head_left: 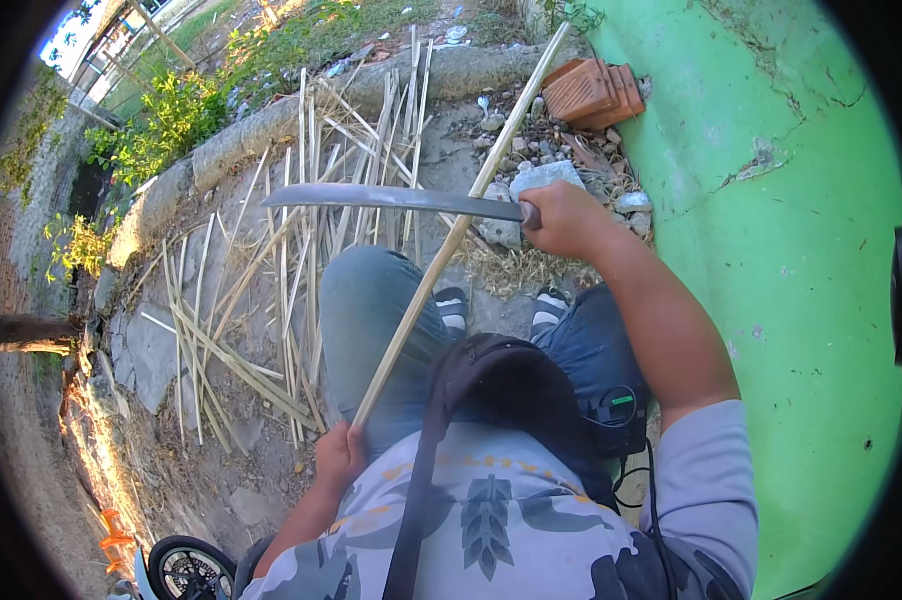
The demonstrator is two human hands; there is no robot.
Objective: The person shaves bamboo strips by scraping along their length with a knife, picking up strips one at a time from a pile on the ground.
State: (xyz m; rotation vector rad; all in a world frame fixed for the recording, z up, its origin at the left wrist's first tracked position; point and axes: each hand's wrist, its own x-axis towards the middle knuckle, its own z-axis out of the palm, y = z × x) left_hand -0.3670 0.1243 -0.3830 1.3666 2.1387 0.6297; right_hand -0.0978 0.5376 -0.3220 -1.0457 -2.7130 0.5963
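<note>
At lower left of centre, a left hand (341,457) closes around the low end of a long, pale stick (408,315) slanting toward the upper right. At mid-frame, a right hand (571,220) grips a gently curved metal knife (371,197), its blade crossing the stick, contact unclear. The work looks like cutting or shaving, calling for a steady hold. Beyond lie thin, straight strips (287,270), left of ribbed orange bricks (593,93) and a cracked green wall (771,300).

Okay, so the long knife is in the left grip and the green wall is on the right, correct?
Not quite: the head view shows the long knife in the right grip. The green wall is on the right, as you said.
</note>
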